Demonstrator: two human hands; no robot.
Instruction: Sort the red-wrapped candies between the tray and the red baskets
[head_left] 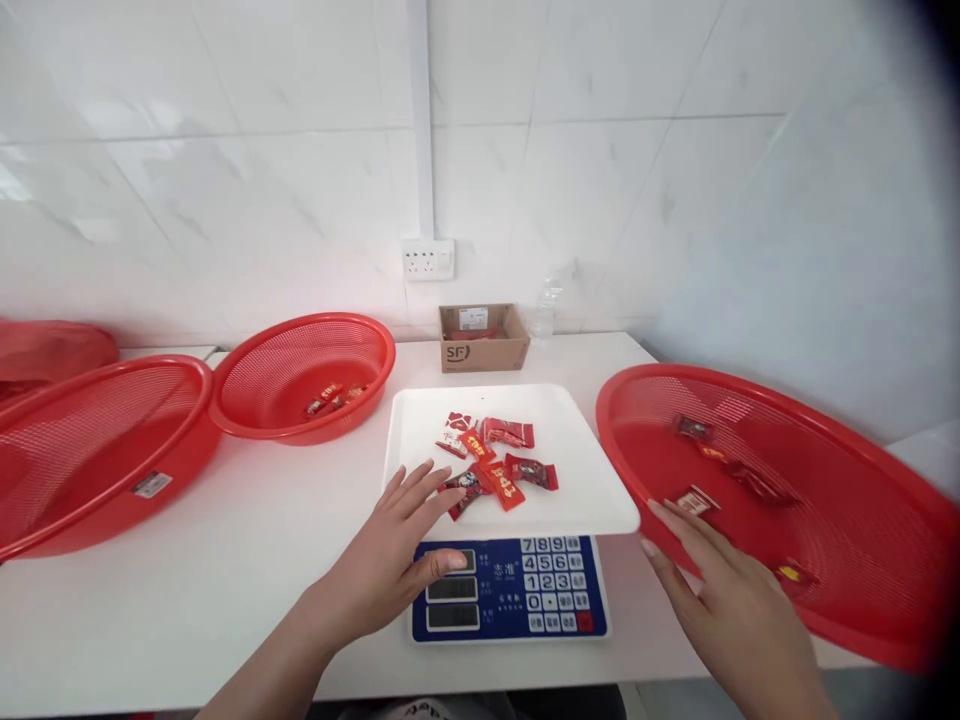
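Note:
My left hand (pixel 390 550) is over the front left of a white scale tray (pixel 592 500), fingers spread, nothing in it. Its fingertips are close to a dark red wrapped candy (pixel 466 490); whether they touch I cannot tell. Several red candy packets (pixel 504 486) lie in a loose pile on the tray. Under the tray, the scale's blue keypad panel (pixel 510 590) shows, partly covered by my left thumb. At the near rim of the right red basket (pixel 885 560), my right hand (pixel 727 600) is open with extended fingers. Inside that basket lie several wrapped candies (pixel 757 482).
Another red basket (pixel 300 436) with a few candies stands at the back left, beside a larger red basket (pixel 97 520) at the far left. Behind the scale sit a small cardboard box (pixel 484 355) and a clear plastic bottle (pixel 547 310) against the tiled wall.

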